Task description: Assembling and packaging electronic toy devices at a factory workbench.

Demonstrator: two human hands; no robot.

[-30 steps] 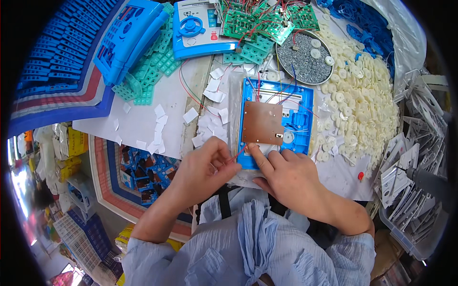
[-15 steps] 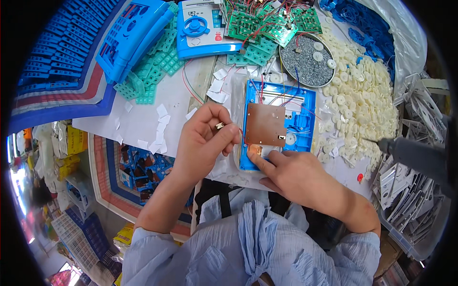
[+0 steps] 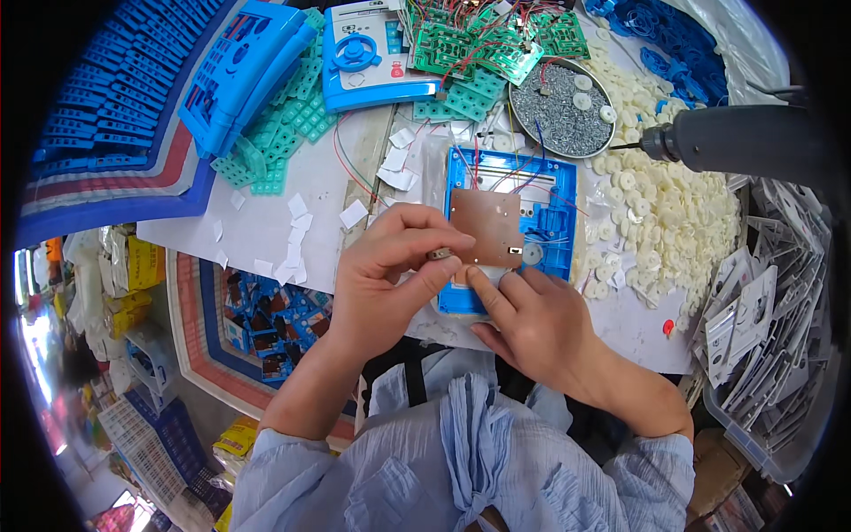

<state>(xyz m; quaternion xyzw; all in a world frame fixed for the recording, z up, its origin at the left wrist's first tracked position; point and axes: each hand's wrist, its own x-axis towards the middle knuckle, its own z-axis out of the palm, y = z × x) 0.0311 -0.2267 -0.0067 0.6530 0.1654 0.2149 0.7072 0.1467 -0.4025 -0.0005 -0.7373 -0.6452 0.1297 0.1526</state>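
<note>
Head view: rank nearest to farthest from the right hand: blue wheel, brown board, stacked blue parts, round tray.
1. Brown board: just ahead-left of the right hand.
2. Round tray: farther ahead, slightly right.
3. Blue wheel: ahead, well left.
4. Stacked blue parts: far upper left.

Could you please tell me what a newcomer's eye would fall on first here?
Probably the bright blue casing near the centre, with a brown board over it. Then, likely, the broad heap of cream discs to its right, and the dark drill-like tool jutting in from the right.
</note>
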